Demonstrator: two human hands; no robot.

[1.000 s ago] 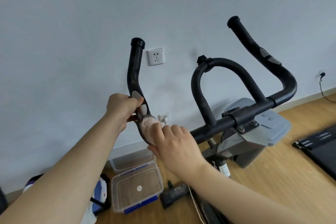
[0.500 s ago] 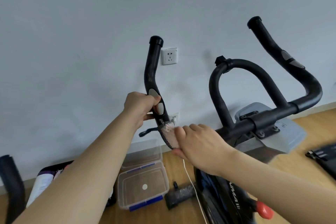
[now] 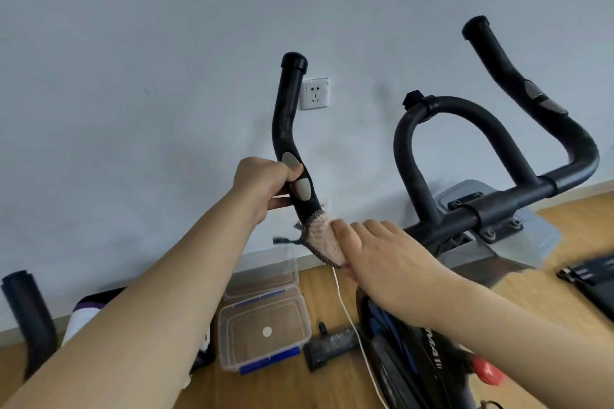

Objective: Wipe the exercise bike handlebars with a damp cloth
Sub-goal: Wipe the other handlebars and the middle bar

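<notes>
The black, curved, foam-covered exercise bike handlebars point(image 3: 498, 206) stood upright, horns pointing toward twelve o'clock. The pinkish, grey-edged cloth point(image 3: 320, 241) was wrapped around the left horn's lower bend.

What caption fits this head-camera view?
Left hand steadies the left handlebar; right hand wraps a cloth around it.

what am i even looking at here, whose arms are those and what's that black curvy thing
This is one view from a camera worn on a person's head, looking at their own bare arms. The black curved tubes are the handlebars of an exercise bike. The left hand grips the left bar beside its metal pads. The right hand presses a pinkish cloth around the bar just below, wiping it. On the wooden floor beneath sit clear plastic boxes. A wall socket is behind.
</notes>
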